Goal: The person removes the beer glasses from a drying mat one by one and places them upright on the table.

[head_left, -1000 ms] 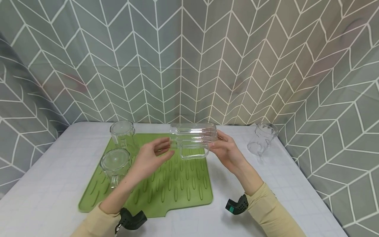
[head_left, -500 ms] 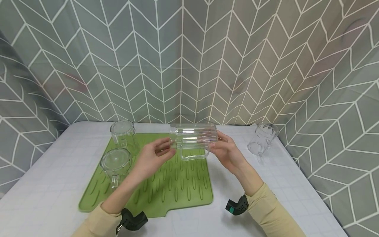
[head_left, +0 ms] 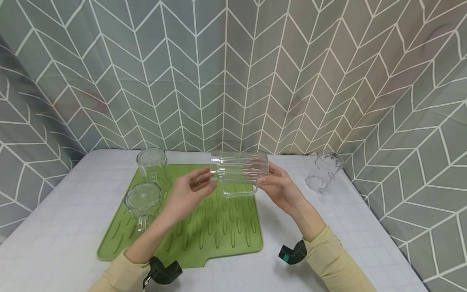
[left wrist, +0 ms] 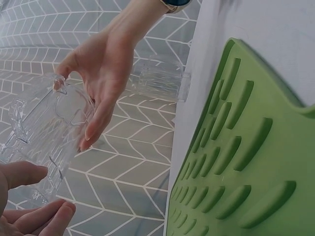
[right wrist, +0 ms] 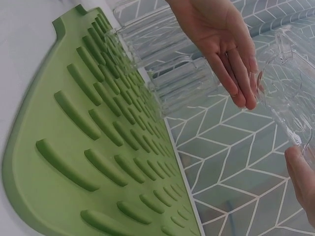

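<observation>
A clear glass mug (head_left: 238, 167) is held sideways above the green mat, its handle (head_left: 238, 194) turned toward me. My left hand (head_left: 187, 194) grips its left end between thumb and fingers. At the opposite end, my right hand (head_left: 281, 184) holds the glass, the thumb near the handle. From the left wrist view, the right hand (left wrist: 106, 73) shows a spread palm against the mug's end (left wrist: 47, 123). In the right wrist view, the left hand (right wrist: 221, 44) meets the other end of the mug (right wrist: 290, 88).
Two more glass mugs (head_left: 143, 198) (head_left: 151, 162) stand on the left part of the ribbed green drying mat (head_left: 219, 239). Another clear glass mug (head_left: 324, 170) stands on the white cloth (head_left: 365, 243) at right. A patterned curtain (head_left: 233, 81) hangs behind.
Almost nothing moves. The mug stays sideways between both hands, with only a very slight shift of the whole view.
</observation>
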Action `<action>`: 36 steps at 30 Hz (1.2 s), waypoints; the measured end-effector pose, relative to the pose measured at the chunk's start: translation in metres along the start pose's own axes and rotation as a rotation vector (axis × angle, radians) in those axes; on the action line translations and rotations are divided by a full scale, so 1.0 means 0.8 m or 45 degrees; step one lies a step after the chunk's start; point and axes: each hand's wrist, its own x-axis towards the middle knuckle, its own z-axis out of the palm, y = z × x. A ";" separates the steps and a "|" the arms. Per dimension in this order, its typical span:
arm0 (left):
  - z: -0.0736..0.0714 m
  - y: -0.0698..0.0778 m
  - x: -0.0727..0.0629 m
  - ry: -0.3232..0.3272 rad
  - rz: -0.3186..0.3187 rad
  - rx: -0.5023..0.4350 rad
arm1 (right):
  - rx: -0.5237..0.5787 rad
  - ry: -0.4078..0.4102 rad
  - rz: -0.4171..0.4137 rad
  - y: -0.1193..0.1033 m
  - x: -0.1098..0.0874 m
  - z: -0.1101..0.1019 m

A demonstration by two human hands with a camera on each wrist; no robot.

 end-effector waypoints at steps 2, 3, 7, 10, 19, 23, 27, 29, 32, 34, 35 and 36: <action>0.000 0.000 0.000 0.002 -0.003 -0.005 | 0.000 -0.013 -0.002 0.000 0.000 -0.001; 0.000 0.000 0.000 0.003 -0.005 -0.011 | -0.001 -0.018 -0.002 0.000 0.000 -0.001; 0.000 0.001 -0.001 0.010 -0.013 -0.019 | 0.000 -0.020 0.002 0.000 0.000 -0.002; 0.000 0.001 -0.002 0.009 -0.009 -0.028 | -0.002 -0.020 0.000 0.000 0.000 -0.002; -0.001 0.002 -0.001 0.033 0.014 -0.081 | -0.002 -0.042 -0.004 -0.002 -0.001 0.000; -0.001 0.004 -0.001 0.051 0.024 -0.094 | -0.001 -0.049 -0.004 -0.002 -0.001 0.001; 0.000 0.005 -0.001 0.067 0.038 -0.108 | -0.006 -0.060 -0.001 -0.001 -0.001 0.001; 0.000 0.005 -0.001 0.073 0.046 -0.113 | -0.011 -0.062 0.001 -0.001 -0.001 0.001; 0.000 0.006 -0.002 0.086 0.048 -0.114 | -0.011 -0.059 0.006 0.000 -0.001 0.001; 0.000 0.007 -0.002 0.095 0.050 -0.117 | -0.011 -0.056 0.010 0.000 0.000 0.001; 0.000 0.007 -0.003 0.101 0.052 -0.115 | -0.015 -0.058 0.012 0.000 0.000 0.002; 0.000 0.007 -0.003 0.106 0.054 -0.118 | -0.014 -0.057 0.015 0.000 0.000 0.002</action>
